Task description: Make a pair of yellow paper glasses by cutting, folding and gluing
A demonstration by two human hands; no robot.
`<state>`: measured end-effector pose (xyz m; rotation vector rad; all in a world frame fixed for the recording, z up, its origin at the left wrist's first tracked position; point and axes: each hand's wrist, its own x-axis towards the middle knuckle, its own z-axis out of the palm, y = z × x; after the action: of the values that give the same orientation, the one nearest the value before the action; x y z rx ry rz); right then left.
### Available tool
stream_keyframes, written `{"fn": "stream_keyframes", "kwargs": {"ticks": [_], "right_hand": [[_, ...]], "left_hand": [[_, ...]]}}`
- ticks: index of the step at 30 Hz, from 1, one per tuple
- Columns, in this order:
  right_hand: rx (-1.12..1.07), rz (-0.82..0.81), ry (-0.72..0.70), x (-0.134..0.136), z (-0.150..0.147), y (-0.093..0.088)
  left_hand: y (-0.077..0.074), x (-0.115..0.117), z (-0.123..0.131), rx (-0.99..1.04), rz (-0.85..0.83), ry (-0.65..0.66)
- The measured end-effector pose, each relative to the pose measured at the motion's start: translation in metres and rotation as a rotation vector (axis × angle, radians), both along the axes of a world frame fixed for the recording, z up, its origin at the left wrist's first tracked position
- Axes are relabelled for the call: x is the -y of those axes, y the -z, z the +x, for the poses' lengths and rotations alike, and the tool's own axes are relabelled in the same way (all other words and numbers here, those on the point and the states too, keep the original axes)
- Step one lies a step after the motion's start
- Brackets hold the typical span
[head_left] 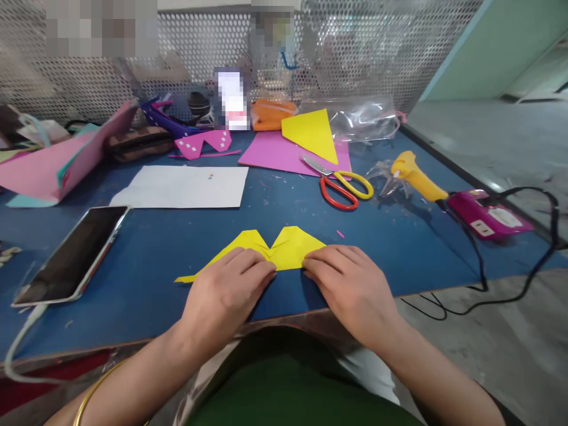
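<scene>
We are pressing a folded yellow paper (286, 248) flat on the blue tabletop (155, 260), close to its near edge and right in front of us. Two flaps are meeting in a notch at its middle, and a thin point is sticking out leftward from under our left hand (226, 293). Both hands are lying palm down with fingers stretched, the left and the right hand (350, 290) nearly meeting at the centre. The fingertips are bearing on the paper's lower part, and neither hand is closing round anything.

As we judge it, the crease is what is most at risk. The hands are hiding the lower edges, so we are not seeing whether they line up, and uneven pressure could be skewing the fold or sliding the sheet toward the tabletop's edge. Small paper scraps (340, 234) are lying about, and one caught underneath could be leaving a bump.

Farther out, the scissors (341, 183) are resting well clear beyond the paper. The yellow glue gun (417, 176) is lying to the right, wired to a magenta socket block (488, 216); we cannot tell whether it is hot. Its black cable (548, 236) is looping off the tabletop near our right forearm, where a snag could be dragging the gun. On the left, a phone (73, 254) is trailing a white cable (20, 343) over the edge, open to the same trouble.
</scene>
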<state>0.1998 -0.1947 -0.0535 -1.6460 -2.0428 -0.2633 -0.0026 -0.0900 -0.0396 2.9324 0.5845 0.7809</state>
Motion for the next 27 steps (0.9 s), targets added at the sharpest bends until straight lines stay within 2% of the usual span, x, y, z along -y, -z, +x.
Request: {"fn": "stream_keyframes", "kwargs": {"ticks": [6,10,14,18,22,27], "right_hand": [[0.320,0.026,-0.179,-0.010,0.003,-0.017],[0.350,0.020,-0.217,-0.012,0.002,-0.020],[0.268,0.031,-0.182,-0.012,0.001,-0.016],[0.067,-0.041,-0.102,-0.011,0.002,-0.011],[-0.134,-0.109,-0.049,-0.013,-0.001,-0.010],[-0.169,-0.131,-0.067,-0.026,-0.015,-0.009]], "left_hand": [[-0.005,-0.006,0.000,-0.065,-0.005,0.049],[-0.005,-0.007,-0.003,-0.115,0.034,0.067],[-0.001,-0.007,-0.005,-0.100,0.035,0.089],[0.002,-0.007,-0.005,-0.056,-0.006,0.088],[0.000,-0.006,-0.001,-0.078,0.091,0.079],[-0.006,-0.006,0.004,-0.053,0.136,0.066]]}}
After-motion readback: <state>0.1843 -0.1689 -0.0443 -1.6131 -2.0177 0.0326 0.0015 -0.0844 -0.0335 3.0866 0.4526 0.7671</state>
